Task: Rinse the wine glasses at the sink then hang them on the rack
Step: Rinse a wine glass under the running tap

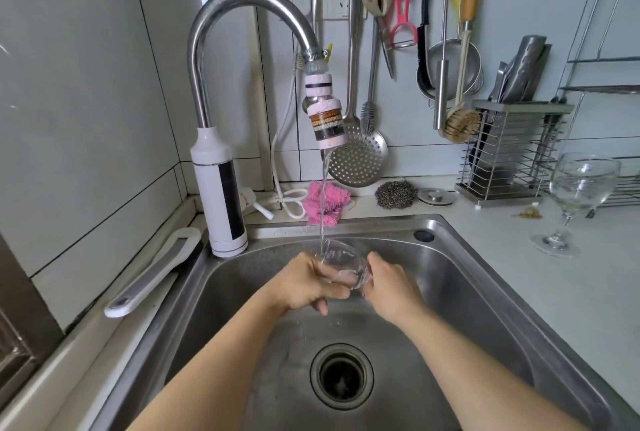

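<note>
A clear wine glass (341,262) lies tilted over the steel sink (460,278), its mouth up-left under the running water from the faucet (242,1). My left hand (304,283) wraps the bowl of that glass. My right hand (389,287) grips its narrow end, and the stem and foot are hidden behind it. A second wine glass (578,191) stands upright on the counter at the right, apart from both hands.
A sink drain (342,375) lies below my arms. Hanging utensils, a perforated skimmer (358,162) and a wire knife holder (509,150) line the back wall. Pink cloth (325,200), steel scourer (396,193) and a wire rack (609,60) at far right.
</note>
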